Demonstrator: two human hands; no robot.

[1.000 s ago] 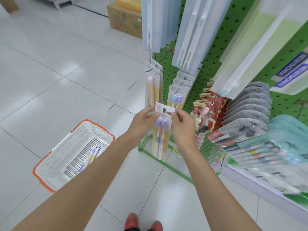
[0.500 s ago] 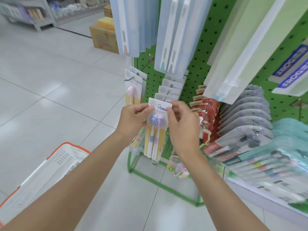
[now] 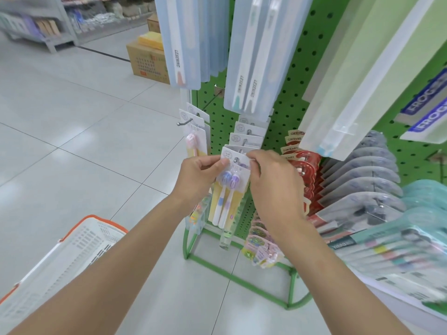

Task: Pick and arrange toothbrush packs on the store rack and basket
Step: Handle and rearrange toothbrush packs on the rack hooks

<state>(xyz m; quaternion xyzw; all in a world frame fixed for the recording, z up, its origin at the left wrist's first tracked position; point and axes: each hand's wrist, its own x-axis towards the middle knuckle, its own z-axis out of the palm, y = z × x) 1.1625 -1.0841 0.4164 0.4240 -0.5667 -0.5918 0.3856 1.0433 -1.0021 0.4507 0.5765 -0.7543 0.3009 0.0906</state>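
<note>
Holding toothbrush pack [image 3: 228, 187] at the front of a peg row on the green rack [image 3: 290, 97]: left hand [image 3: 198, 175] pinches the card header at 9 o'clock, right hand [image 3: 273, 184] at 3 o'clock. Judged light, thin and bendable, blister slick; header corners suit gripping. Long axis near vertical, heads toward 12 o'clock, handles toward 6.

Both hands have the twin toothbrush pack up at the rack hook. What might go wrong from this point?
1. The twin toothbrush pack is held only by pinches at its top corners, from the left hand and the right hand. If its hole misses the hook, it may slip to the floor.
2. The left hand is close to the pink toothbrush pack hanging alongside and might knock it askew.
</note>
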